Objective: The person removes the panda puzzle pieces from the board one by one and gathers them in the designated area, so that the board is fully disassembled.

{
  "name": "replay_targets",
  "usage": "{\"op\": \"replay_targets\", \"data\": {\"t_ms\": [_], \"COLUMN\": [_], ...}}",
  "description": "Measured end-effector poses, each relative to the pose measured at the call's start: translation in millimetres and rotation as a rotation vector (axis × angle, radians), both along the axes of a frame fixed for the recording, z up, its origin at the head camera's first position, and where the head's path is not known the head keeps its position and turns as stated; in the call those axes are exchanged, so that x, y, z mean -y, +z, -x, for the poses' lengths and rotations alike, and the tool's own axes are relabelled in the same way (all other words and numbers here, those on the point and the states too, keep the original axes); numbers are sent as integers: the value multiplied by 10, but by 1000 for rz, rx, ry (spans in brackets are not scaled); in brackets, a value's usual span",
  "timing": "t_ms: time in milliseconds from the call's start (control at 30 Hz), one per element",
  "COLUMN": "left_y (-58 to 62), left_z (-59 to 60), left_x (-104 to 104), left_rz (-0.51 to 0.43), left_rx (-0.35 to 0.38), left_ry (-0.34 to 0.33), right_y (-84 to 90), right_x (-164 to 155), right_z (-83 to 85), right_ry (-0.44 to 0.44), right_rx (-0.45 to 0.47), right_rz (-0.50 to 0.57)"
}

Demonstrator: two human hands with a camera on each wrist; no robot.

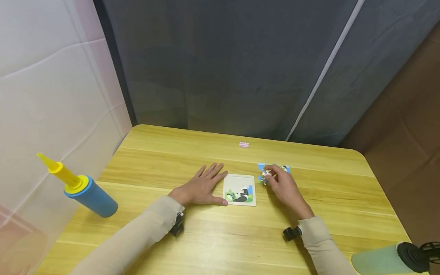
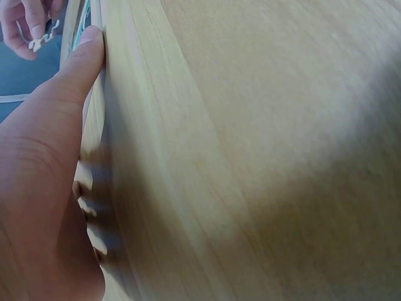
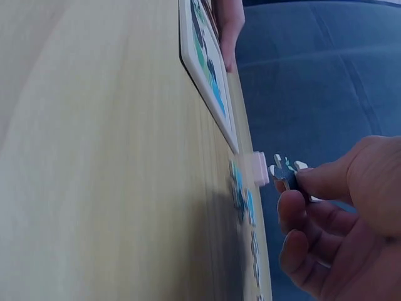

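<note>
Pump: was seen at lower left of frame.
Left hand: was laid released, fingers spread, against the puzzle tray.
Puzzle tray: was set below centre, its lower part covered by panda pieces.
Puzzle piece: was pinched in the right hand, right of the tray.
Loose pieces: were partly hidden behind that hand.

Just below the frame's centre, the left hand spreads its fingers against a square white puzzle tray, black, white and green pieces along its bottom. To the right, the right hand pinches a small grey-and-white jigsaw piece beside blue-patterned pieces on the yellow wood-grain desk.
</note>
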State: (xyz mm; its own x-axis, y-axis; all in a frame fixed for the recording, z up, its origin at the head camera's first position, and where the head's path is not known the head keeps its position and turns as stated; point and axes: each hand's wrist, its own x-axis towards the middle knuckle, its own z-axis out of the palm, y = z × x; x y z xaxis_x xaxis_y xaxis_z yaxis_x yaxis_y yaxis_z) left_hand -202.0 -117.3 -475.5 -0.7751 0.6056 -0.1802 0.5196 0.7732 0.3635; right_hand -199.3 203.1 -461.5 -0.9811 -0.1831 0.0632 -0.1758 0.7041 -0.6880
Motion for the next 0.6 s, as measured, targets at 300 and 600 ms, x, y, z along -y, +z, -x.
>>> {"op": "replay_targets", "data": {"t_ms": [300, 600], "left_y": [-9, -31], "left_z": [-5, -10], "left_x": [4, 12], "left_rz": [3, -9], "left_rx": [-12, -11], "left_ry": [-5, -6], "right_y": [-24, -79], "right_x": [-158, -213], "right_z": [58, 80], "right_ry": [-65, -85], "right_rx": [7, 25], "right_rz": [-5, -26]}}
